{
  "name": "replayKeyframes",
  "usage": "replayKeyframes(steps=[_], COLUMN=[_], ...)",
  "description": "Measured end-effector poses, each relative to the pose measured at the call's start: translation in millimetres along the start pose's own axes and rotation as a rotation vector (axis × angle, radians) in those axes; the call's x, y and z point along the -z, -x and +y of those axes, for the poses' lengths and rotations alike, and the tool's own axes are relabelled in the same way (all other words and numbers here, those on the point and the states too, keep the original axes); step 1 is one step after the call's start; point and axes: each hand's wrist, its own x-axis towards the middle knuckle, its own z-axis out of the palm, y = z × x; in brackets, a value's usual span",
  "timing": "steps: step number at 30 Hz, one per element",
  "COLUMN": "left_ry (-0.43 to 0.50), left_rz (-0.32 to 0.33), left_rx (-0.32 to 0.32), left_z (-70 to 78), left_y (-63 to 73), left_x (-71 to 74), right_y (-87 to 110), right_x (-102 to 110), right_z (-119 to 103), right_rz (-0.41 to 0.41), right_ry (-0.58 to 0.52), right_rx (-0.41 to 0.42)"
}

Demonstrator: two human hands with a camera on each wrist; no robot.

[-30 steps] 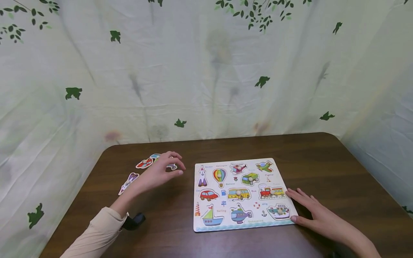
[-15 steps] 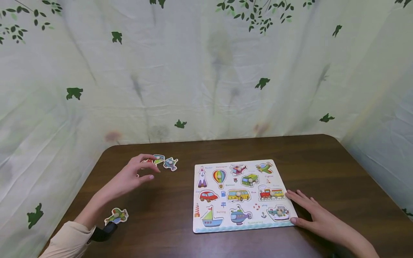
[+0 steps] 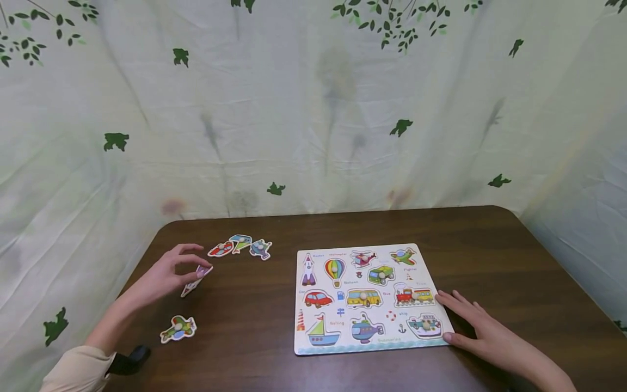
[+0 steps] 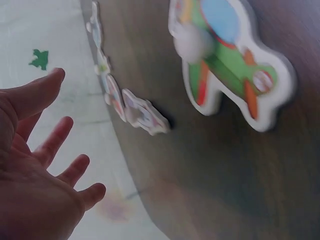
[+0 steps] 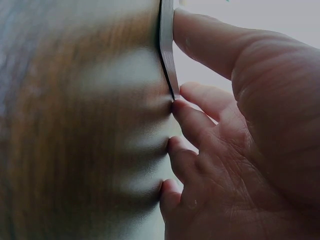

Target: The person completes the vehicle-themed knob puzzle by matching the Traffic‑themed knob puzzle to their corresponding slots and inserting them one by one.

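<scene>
My left hand (image 3: 166,275) hangs over the left of the table, fingers spread and slightly bent, with nothing between them. Its thumb and index finger overlap a rocket puzzle piece (image 3: 189,288) in the head view. The left wrist view shows that rocket piece (image 4: 145,116) lying on the table, apart from the fingers. Closer to the wrist lies a green airplane piece (image 3: 178,329), its round knob visible. My right hand (image 3: 485,329) lies at the right edge of a white vehicle puzzle board (image 3: 387,345), thumb by its lower corner. Straight fingertips (image 5: 181,112) touch the board's edge and tabletop.
At the back left, a red car piece (image 3: 220,249), a sailboat piece (image 3: 240,243) and a submarine piece (image 3: 260,249) lie in a row. Knobbed pieces, such as the bus (image 3: 363,298), sit in the board. A leaf-patterned curtain (image 3: 294,109) hangs behind the wooden table (image 3: 254,326).
My left hand has moved left from over the submarine piece, past the car piece, to the rocket piece. The airplane piece has come into view from under the arm. The right hand stays put.
</scene>
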Motion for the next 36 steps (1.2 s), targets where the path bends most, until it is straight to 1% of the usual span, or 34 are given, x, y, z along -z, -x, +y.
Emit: replayKeyframes(steps=[5, 8, 14, 17, 23, 26, 31, 36], left_ry=[-0.020, -0.009, -0.001, -0.002, 0.000, -0.005, -0.006, -0.013], left_rz=[-0.025, -0.042, -0.063, -0.072, -0.067, -0.062, -0.073, -0.071], left_rx=[0.025, 0.049, 0.098, 0.115, 0.113, 0.127, 0.164, 0.175], left_z=[-14.0, -20.7, -29.8, -33.1, -38.4, -40.7, -44.7, -49.3], left_y=[4.5, 6.0, 8.5, 9.5, 9.1, 9.2, 9.0, 7.8], left_x=[-0.2, -1.2, -4.5, -5.9, -6.8, -6.9, -8.3, -10.4], right_y=[0.2, 0.4, 0.5, 0.1, -0.1, -0.1, -0.3, -0.3], right_x=[0.1, 0.2, -0.4, -0.7, -0.5, -0.7, -0.7, -0.2], right_z=[-0.4, 0.0, 0.6, 0.6, -0.4, -0.6, -0.3, 0.4], right_rz=[0.003, 0.002, 0.004, 0.011, 0.029, 0.027, 0.024, 0.012], right_ry=[0.009, 0.008, 0.006, 0.019, 0.043, 0.044, 0.041, 0.025], right_rx=[0.003, 0.006, 0.007, 0.022, 0.048, 0.050, 0.043, 0.021])
